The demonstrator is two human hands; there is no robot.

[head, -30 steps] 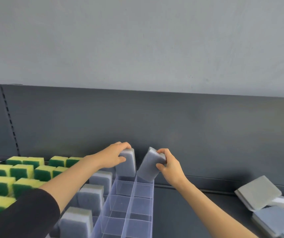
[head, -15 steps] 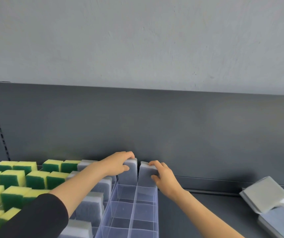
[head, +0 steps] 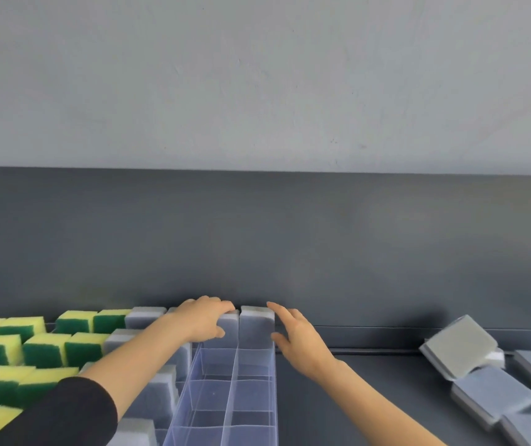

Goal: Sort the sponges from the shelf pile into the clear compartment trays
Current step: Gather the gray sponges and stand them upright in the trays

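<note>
so most of the view is just pale grey wall [head: 257,75], then the dark grey back panel [head: 354,236] of the shelf [head: 370,397] under it. on the left there's a big block of yellow and green sponges [head: 42,349] standing on edge in rows, with a few more grey sponges [head: 158,394] standing between them and the middle tray.

the clear tray [head: 190,378] runs from the bottom edge up to the back panel, two compartments wide. off to the right, well apart from it, the pile [head: 489,381] of loose grey sponges lies flat on the shelf, one tilted on top of the others.

left hand [head: 204,321] reaches in from a black sleeve, its fingers [head: 222,306] curled over the top of the left grey sponge [head: 229,329] with the thumb on the front face, so it's gripping that one. right hand [head: 299,341] sits just beside the right grey sponge [head: 255,328], fingers [head: 278,312] spread and loose, holding nothing. can't tell if the fingertip and thumb actually touch the sponge's edge.

both grey sponges stand upright side by side in the two rearmost compartments of the tray, right against the back panel.
</note>
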